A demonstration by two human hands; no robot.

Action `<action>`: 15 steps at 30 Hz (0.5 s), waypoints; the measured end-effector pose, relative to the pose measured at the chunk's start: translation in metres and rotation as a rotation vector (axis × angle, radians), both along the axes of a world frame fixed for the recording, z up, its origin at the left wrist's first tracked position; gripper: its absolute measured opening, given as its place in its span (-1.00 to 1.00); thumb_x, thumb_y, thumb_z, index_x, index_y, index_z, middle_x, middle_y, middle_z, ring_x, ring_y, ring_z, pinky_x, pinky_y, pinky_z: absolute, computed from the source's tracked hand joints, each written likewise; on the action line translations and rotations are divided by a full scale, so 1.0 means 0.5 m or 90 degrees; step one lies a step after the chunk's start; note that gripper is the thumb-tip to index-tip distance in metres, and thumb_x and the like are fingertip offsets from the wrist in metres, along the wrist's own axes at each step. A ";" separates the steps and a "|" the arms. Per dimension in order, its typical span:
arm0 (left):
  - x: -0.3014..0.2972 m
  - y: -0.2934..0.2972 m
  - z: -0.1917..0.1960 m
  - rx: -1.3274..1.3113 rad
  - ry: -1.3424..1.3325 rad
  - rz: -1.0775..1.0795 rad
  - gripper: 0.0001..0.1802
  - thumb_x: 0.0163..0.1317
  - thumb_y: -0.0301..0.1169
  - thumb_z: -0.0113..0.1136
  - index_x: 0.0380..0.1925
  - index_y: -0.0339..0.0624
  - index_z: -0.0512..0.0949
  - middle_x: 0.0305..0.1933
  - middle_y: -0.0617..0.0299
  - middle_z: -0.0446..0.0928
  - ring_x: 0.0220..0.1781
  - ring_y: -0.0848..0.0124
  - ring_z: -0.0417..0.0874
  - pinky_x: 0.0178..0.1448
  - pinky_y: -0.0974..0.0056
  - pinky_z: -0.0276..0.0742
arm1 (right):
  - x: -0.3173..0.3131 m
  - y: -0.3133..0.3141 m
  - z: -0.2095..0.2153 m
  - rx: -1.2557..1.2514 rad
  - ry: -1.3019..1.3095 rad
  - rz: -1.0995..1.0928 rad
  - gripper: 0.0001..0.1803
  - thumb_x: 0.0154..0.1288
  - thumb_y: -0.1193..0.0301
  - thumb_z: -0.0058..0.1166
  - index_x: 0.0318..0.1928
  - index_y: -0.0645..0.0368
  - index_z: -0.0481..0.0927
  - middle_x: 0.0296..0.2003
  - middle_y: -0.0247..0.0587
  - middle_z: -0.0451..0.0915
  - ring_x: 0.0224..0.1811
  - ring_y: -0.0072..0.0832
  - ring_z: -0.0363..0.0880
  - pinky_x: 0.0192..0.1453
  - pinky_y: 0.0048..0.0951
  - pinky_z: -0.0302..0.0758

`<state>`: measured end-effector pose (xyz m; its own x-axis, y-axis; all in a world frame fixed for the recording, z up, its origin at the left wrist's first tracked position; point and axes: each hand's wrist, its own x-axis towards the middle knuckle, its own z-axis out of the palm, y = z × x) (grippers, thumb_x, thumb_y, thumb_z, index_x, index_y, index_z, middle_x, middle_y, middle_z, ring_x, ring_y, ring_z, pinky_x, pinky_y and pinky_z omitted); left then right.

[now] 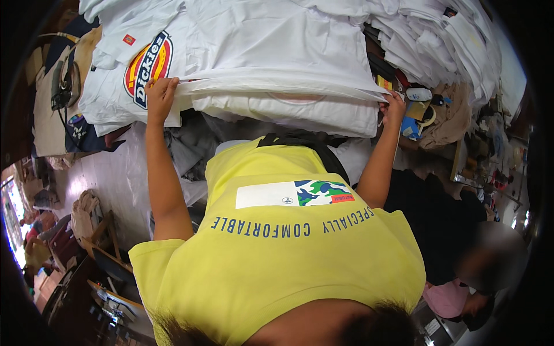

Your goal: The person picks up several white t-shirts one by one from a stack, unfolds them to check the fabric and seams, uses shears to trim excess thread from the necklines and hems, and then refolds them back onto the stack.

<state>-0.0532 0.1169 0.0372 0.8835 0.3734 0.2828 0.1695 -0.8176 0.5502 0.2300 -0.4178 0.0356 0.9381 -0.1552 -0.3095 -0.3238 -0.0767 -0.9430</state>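
A white T-shirt (254,52) lies spread out in front of me, its near edge pulled straight between my two hands. My left hand (160,99) pinches one end of that edge, next to a round red, yellow and blue printed emblem (148,68) on white cloth. At the other end, the fingers of my right hand (393,108) are closed on the corner of the shirt. Under the stretched edge lie more folded white shirts (288,112), partly covered. A small red tag (128,40) shows on white cloth at the upper left.
A heap of white shirts (433,40) rises at the far right. Beside my right hand are a roll of tape (427,117), a white bottle-like item (419,94) and brown cloth (453,118). A dark iron-like tool (63,86) rests at the left. Another person (450,236) is at the lower right.
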 end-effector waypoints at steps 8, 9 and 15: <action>0.003 0.009 -0.009 -0.007 -0.016 -0.009 -0.67 0.26 -0.19 -0.02 -0.52 -0.19 0.51 -0.55 0.30 0.45 -0.41 0.42 0.43 0.14 0.20 0.07 | 0.004 0.005 -0.011 0.019 0.007 -0.017 -0.78 -0.01 0.59 0.09 -0.26 0.23 0.50 -0.58 -0.28 0.51 -0.74 -0.62 0.36 -0.73 -0.69 0.21; 0.004 0.008 -0.009 -0.012 -0.022 -0.007 -0.67 0.25 -0.18 0.00 -0.52 -0.20 0.51 -0.55 0.30 0.45 -0.41 0.41 0.43 0.14 0.18 0.06 | 0.004 0.004 -0.012 0.025 0.009 -0.019 -0.78 0.00 0.59 0.08 -0.26 0.22 0.50 -0.58 -0.28 0.51 -0.74 -0.61 0.36 -0.72 -0.69 0.22; 0.007 0.000 0.000 0.003 -0.023 -0.018 -0.70 0.12 -0.17 0.16 -0.53 -0.18 0.51 -0.54 0.30 0.46 -0.41 0.41 0.44 0.11 0.17 0.08 | 0.015 -0.009 -0.013 0.132 0.040 -0.016 -0.76 0.01 0.62 0.04 -0.23 0.21 0.48 -0.52 -0.25 0.51 -0.66 -0.59 0.40 -0.67 -0.67 0.27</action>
<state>-0.0497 0.1170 0.0373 0.8831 0.3469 0.3160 0.1264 -0.8243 0.5518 0.2377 -0.4221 0.0293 0.9126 -0.1051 -0.3951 -0.3819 0.1262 -0.9156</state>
